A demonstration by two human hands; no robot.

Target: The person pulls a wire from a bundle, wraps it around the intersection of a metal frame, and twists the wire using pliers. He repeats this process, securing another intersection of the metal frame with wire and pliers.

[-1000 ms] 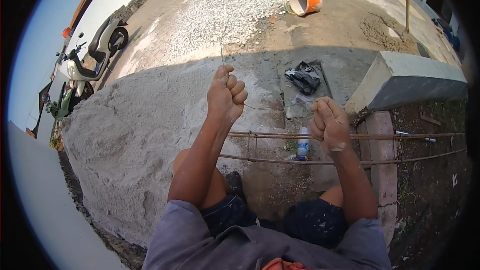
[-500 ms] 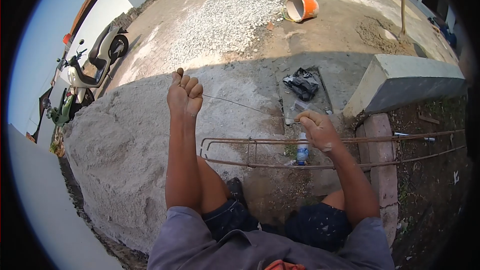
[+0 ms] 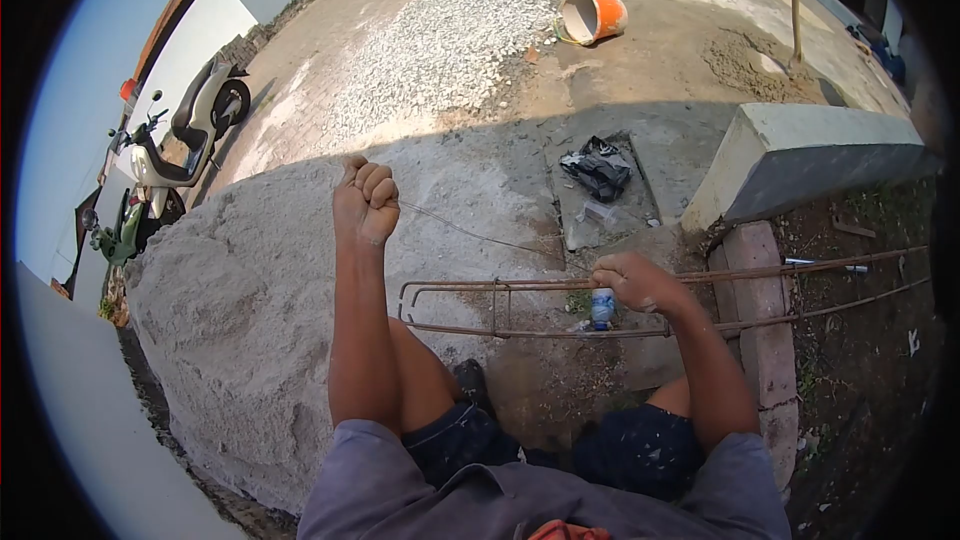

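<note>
My left hand (image 3: 366,202) is raised in a fist over the sand pile, closed on one end of a thin wire (image 3: 470,231). The wire slants down to the right and reaches my right hand (image 3: 632,282), whose fingers are pressed together on its other end. That hand is at the upper bars of a long rusty rebar frame (image 3: 450,326), which lies crosswise in front of my knees. Whether it touches the bars I cannot tell. Just below it, a blue and white bottle (image 3: 602,310) shows behind the frame.
Grey sand (image 3: 230,320) is heaped at left, with white gravel (image 3: 440,50) beyond. An orange bucket (image 3: 608,16) lies on its side near a black plastic bag (image 3: 600,170). A low concrete wall (image 3: 820,165) stands at right. Scooters (image 3: 175,155) are parked at far left.
My right hand has moved down toward the rebar frame, with its end of the wire. My left hand is slightly lower, still closed on the wire.
</note>
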